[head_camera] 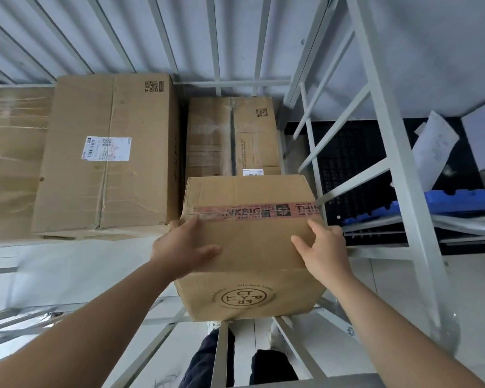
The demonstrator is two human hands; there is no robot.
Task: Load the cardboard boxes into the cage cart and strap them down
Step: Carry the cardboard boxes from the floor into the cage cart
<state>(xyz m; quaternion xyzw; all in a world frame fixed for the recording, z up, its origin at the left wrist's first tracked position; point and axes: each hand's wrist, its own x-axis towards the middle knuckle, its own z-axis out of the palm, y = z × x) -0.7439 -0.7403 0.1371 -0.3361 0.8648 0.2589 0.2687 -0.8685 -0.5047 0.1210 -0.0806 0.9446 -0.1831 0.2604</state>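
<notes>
A front box [249, 247] is held between the left hand [181, 247], placed on its left side, and the right hand [325, 252], placed on its right. Directly behind it, inside the cart [381, 130], a rear box [233, 135] is set. Just left of that a large box [109, 152] is stood, and a left box [9, 163] is found beyond it. Outside the cart's right wall, a pallet [445, 205] and a sheet [434, 152] are lying.
</notes>
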